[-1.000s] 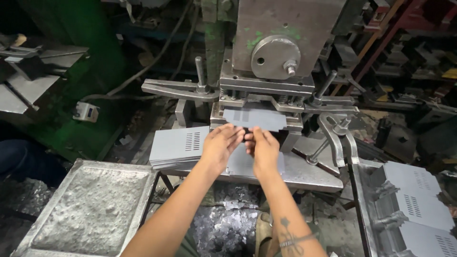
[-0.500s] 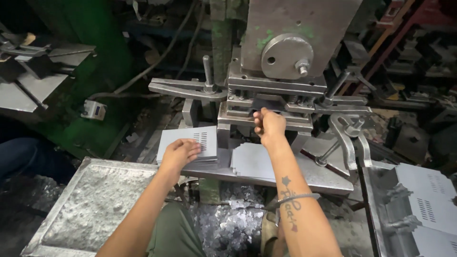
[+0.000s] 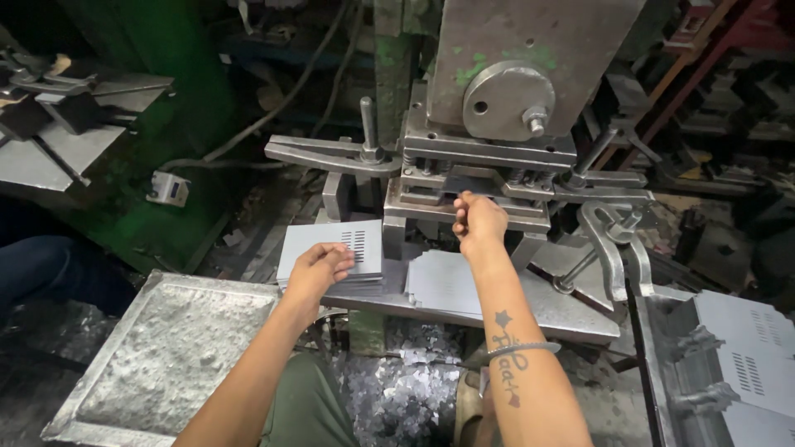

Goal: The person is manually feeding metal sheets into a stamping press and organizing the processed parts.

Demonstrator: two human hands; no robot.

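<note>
My right hand (image 3: 479, 222) pinches the near edge of a thin grey metal plate (image 3: 465, 184) that lies in the slot of the press die (image 3: 476, 165). My left hand (image 3: 321, 265) is curled over the near edge of the top plate of a stack of grey vented plates (image 3: 331, 242) on the left end of the press bed (image 3: 571, 310). A second pile of flat grey plates (image 3: 443, 283) lies on the bed just below my right wrist.
Steel clamps (image 3: 327, 156) and a bolt stick out left of the die, a curved clamp (image 3: 609, 248) to its right. A grey metal tray (image 3: 166, 356) sits lower left. A bin with vented plates (image 3: 745, 364) stands lower right. Metal scrap (image 3: 397, 397) covers the floor.
Both hands held the plate together in front of the die. My left hand has since dropped left onto the vented stack, while my right hand pushed the plate into the die slot.
</note>
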